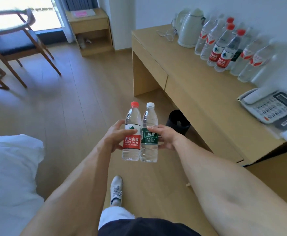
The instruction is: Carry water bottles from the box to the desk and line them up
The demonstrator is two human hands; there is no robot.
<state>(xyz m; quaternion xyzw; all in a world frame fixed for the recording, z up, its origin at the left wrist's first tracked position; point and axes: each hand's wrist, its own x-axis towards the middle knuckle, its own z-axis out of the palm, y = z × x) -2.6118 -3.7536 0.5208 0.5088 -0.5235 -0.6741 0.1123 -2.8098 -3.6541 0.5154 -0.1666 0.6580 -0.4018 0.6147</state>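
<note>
Forearms reach out bare from the bottom of the view, converging over the wood floor. The left hand curls round the red-labelled bottle, thumb laid across the front of the label and fingers wrapped behind. The right hand grips the green-labelled bottle from the other side, thumb on the label's upper edge. Both bottles stand upright, touching side by side, held in the air well apart from the desk to the right.

Two bottles are in hand: one with a red cap, one with a white cap. On the desk, a row of bottles stands along the wall beside a white kettle; three red caps show plainly, and the clear-capped ones around them are too blurred to count with certainty, though the row looks like about nine in all.

The red label reads "农夫山泉" over "NONGFU SPRING", with smaller print below ending in "550ml". The green label carries two white characters, "怡寶"; the lines under them are too small to read. Red labels in the desk row show the same Nongfu characters.

A telephone sits on the near end of the desk, a black bin beneath it, a white shoe on the floor below the hands.
</note>
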